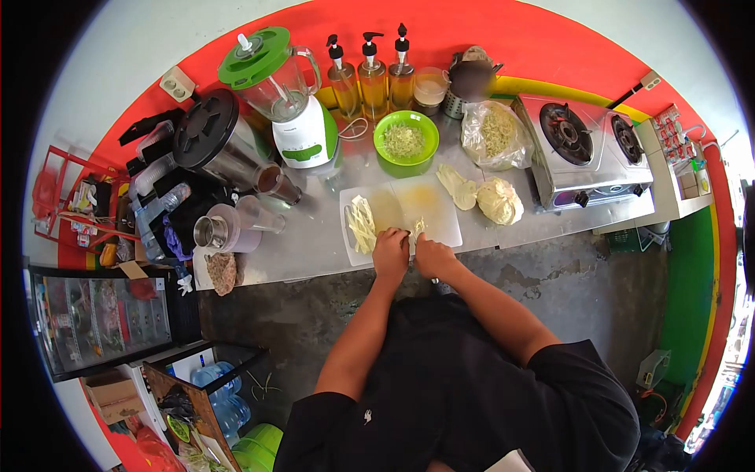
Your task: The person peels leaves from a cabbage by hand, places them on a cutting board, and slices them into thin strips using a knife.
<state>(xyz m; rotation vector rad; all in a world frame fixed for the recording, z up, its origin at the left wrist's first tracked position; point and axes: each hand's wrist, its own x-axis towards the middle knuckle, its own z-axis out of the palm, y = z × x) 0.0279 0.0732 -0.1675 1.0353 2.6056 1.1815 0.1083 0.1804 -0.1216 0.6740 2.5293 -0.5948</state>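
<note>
Left hand [391, 253] curled down onto cabbage [416, 228] on cutting board [431, 203] — right hand [432, 256] beside it, grip unclear.

Along the wall we see a green-lidded blender [283, 86], three pump bottles [373, 79] and a green bowl [405, 167] — further right, a two-burner gas stove [598, 169].

A small food-stall kitchen is running against a wall [472, 31] painted in red, yellow and green bands. A steel worktop [314, 240] is carrying a two-burner gas stove [586, 149], a green-lidded blender [279, 90], three pump bottles [372, 79], a green bowl [406, 161] of shredded vegetable and a white cutting board [429, 208]. A glass display case [102, 318] is standing to one side, and blue water jugs [220, 385] are sitting low beside the bare concrete floor [314, 315].
</note>
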